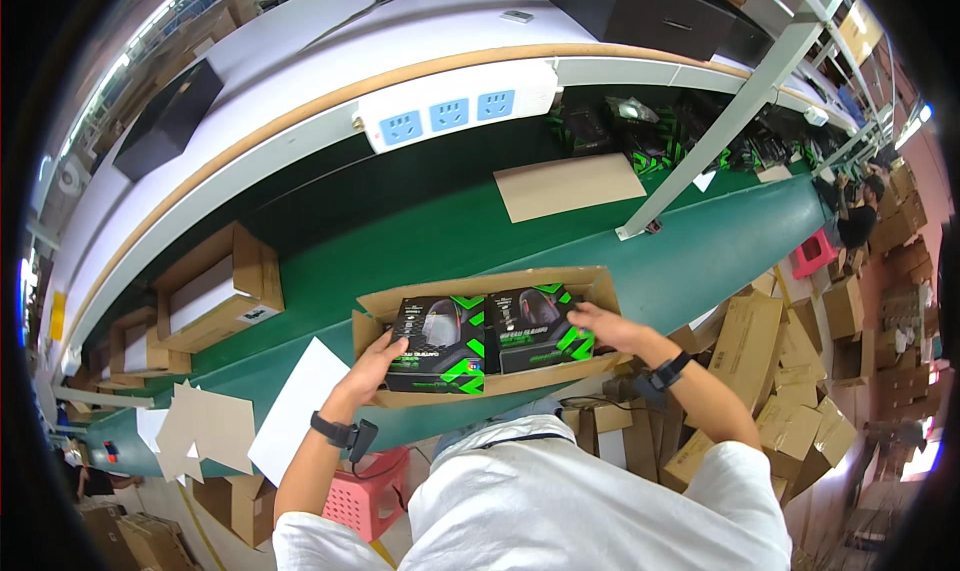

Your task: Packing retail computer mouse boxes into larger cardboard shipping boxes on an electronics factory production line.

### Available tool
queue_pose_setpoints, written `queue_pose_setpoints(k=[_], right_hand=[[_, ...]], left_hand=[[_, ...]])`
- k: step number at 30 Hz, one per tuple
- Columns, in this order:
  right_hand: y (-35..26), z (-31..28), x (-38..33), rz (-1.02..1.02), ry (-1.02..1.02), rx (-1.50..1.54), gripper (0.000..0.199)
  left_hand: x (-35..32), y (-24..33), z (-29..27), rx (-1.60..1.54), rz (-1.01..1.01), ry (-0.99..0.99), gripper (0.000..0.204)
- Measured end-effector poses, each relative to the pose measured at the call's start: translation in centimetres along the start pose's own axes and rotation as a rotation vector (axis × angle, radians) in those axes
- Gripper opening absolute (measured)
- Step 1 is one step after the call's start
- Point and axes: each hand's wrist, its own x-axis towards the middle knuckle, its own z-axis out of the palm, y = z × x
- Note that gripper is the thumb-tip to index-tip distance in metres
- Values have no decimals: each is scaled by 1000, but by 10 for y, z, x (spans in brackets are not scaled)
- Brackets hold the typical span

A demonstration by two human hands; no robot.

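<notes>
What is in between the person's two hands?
Two black-and-green boxes lie side by side in an open carton, between the left hand and the right hand. The head view shows it.

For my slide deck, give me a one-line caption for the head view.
Left hand and right hand press two black-and-green product boxes into an open cardboard carton on a green belt.

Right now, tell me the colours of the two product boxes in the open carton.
Black with bright green stripes, both product boxes, lying in the cardboard carton; the head view shows it.
</notes>
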Motion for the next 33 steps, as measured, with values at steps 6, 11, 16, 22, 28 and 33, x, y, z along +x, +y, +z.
queue_pose_setpoints(k=[6, 11, 16, 22, 28, 33], right_hand=[[70, 7, 21, 73, -118, -819, 87], [71, 13, 19, 104, -132, -1042, 97], [60, 29, 24, -44, -302, -628, 85], [80, 40, 14, -33, -231, -369, 82], [74, 58, 40, -106, -362, -808, 84], [68, 32, 39, -302, -141, -726, 75]], left_hand=[[-19, -29, 18, 66, 54, 81, 52], [-33, -32, 26, -45, -339, 39, 53], [12, -73, 0, 389, 346, 397, 65], [-11, -76, 44, 1169, 491, 663, 66], [-18, -74, 51, 1059, 628, 570, 35], [-17, -80, 40, 1023, 597, 543, 25]])
